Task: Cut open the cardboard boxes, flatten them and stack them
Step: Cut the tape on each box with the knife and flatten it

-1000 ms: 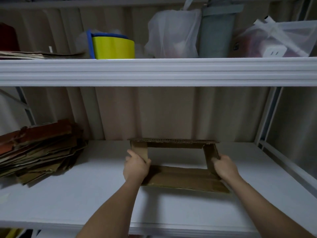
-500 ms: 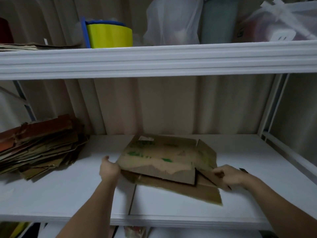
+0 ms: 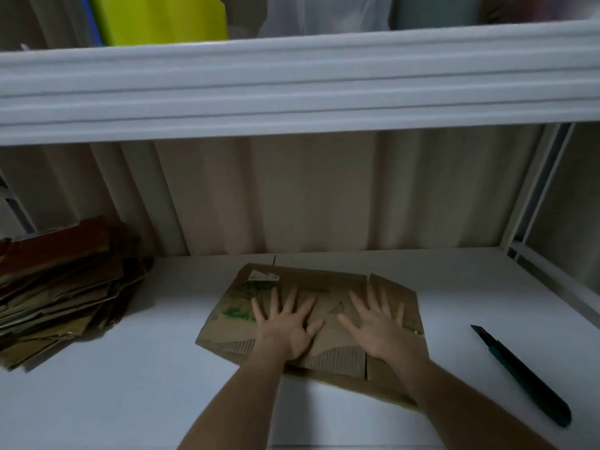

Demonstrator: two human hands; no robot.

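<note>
Pressing flat is the step in hand: the left hand [image 3: 285, 326] and right hand [image 3: 378, 323], fingers spread, palms down, bear on the collapsed cardboard box [image 3: 328, 297] at shelf [image 3: 130, 401] centre. Next move, by judgement: lift the sheet onto the flattened stack [image 3: 65, 287] at 9 o'clock. The utility knife [image 3: 522, 373] lies at 3 o'clock.

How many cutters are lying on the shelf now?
1. The cutter lies on the lower shelf, to the right of the flattened box and apart from it. Others may be hidden under the cardboard.
</note>
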